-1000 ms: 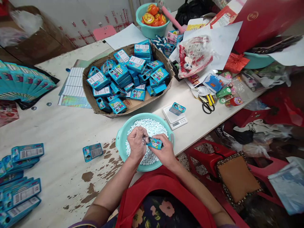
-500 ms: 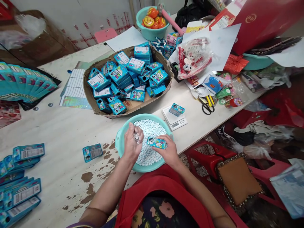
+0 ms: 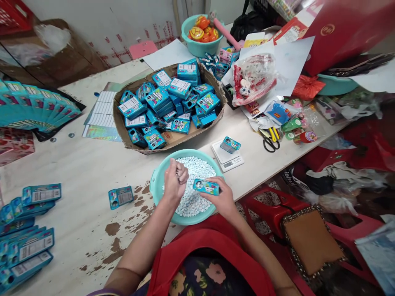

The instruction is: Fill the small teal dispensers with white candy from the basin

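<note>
Over a turquoise basin of small white candies, my left hand is curled into a fist. A few candies show between its fingers; the rest of its contents is hidden. Beside it, my right hand grips a small blue candy box, tilted, with white showing at the round hole in its left end. The box is just above the candies, close to my left hand but apart from it. Another blue box rests on a white scale behind the basin.
A cardboard tray heaped with blue boxes stands behind the basin. One box lies on the table to the left, near stacked boxes. Scissors and plastic packets lie at the right. Red stools stand beside the table.
My left fist has turned and closed tighter, so fewer candies show. The box in my right hand has shifted slightly right, its top face less visible. The camera view has shifted a little.
</note>
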Demonstrator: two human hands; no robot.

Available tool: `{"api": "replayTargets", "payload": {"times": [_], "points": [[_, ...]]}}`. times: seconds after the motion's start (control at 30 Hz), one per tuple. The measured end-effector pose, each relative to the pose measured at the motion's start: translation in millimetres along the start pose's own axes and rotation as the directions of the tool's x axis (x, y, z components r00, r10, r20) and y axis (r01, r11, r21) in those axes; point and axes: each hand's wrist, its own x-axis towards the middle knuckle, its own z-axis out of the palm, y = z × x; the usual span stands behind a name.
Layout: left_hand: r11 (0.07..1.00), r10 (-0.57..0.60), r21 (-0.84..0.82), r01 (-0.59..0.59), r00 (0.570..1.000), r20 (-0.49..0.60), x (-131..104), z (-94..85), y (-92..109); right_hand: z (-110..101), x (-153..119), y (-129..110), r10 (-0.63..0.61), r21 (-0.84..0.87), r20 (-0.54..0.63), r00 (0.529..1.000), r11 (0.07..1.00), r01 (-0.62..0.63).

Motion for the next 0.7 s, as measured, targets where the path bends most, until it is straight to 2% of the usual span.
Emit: {"api": "replayTargets", "payload": {"times": [0.03,0.1,0.2,0.27,0.4,0.47,0.53,0.6,0.7], "points": [[0.999,-0.034,0.032,0.035,0.999,-0.027,6.1,-8.7,-0.7,-11.9,-3.7,-2.0,0.008,0.013,-0.030,1.000,1.000,-0.008],[0.968,-0.130,0.207,0.145,0.988,-0.081,17.2,-29.5,-8.6,-39.7,-10.2,-1.9,0.061,-0.002,-0.159,0.985,0.998,-0.062],[0.815,-0.311,0.476,0.330,0.943,-0.121,26.8,-56.6,-31.4,-79.1,-11.5,16.6,0.157,-0.084,-0.410,0.898,0.974,-0.208],[0.788,-0.359,0.495,0.366,0.926,-0.114,29.1,-64.5,-46.2,-94.9,-6.3,42.1,0.167,-0.141,-0.488,0.857,0.954,-0.266],[0.867,-0.379,0.306,0.393,0.919,-0.106,34.2,-60.2,-60.6,-96.8,2.2,100.1,0.162,-0.177,-0.447,0.880,0.948,-0.265],[0.876,-0.404,0.237,0.420,0.908,-0.113,38.6,-56.2,-60.8,-92.0,0.2,117.5,0.175,-0.165,-0.401,0.899,0.952,-0.258],[0.875,-0.409,0.234,0.425,0.905,-0.115,42.9,-54.7,-58.5,-90.7,-2.3,122.0,0.164,-0.166,-0.329,0.930,0.960,-0.228],[0.877,-0.405,0.235,0.420,0.907,-0.113,45.4,-55.2,-55.7,-93.9,2.2,115.4,0.108,-0.181,-0.279,0.954,0.970,-0.163],[0.866,-0.414,0.254,0.432,0.902,-0.121,45.2,-56.4,-54.3,-99.7,35.2,98.3,0.012,-0.207,-0.337,0.941,0.974,-0.087]]}}
